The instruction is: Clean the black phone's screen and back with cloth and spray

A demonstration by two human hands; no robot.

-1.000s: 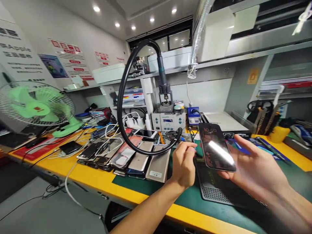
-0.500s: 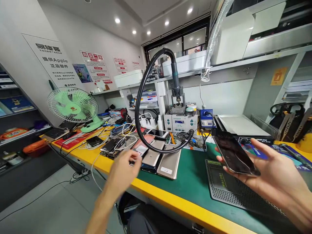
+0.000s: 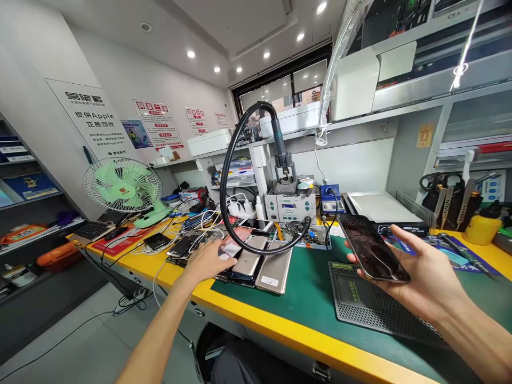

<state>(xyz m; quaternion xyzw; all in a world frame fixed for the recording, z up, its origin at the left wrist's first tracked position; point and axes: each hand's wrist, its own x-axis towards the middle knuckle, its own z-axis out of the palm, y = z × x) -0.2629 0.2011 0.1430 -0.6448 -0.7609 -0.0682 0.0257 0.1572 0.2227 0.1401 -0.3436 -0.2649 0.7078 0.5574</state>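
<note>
My right hand [image 3: 420,272] holds a dark smartphone [image 3: 372,248], screen up and faintly lit, above a black perforated mat [image 3: 384,306]. On the left, my left hand [image 3: 208,261] lies palm down over the edge of a pile of phones, its thumb pointing right; whether the fingertips grip anything is hidden. Beside that thumb are a gold phone back [image 3: 247,263] and a larger gold device [image 3: 275,269] with a white label. Dark phone parts [image 3: 182,246] and white cables lie just past the hand.
A black hose [image 3: 224,186] arches over the phones from a hot-air station [image 3: 290,207]. Behind them stands a tray of small parts [image 3: 316,234]. A green fan [image 3: 124,186] is at the left; a yellow bottle [image 3: 482,226] is at the right.
My left hand has lowered onto the phone pile, and its fingers have gone from curled to extended. The view has shifted a little; my right hand still holds the smartphone.
</note>
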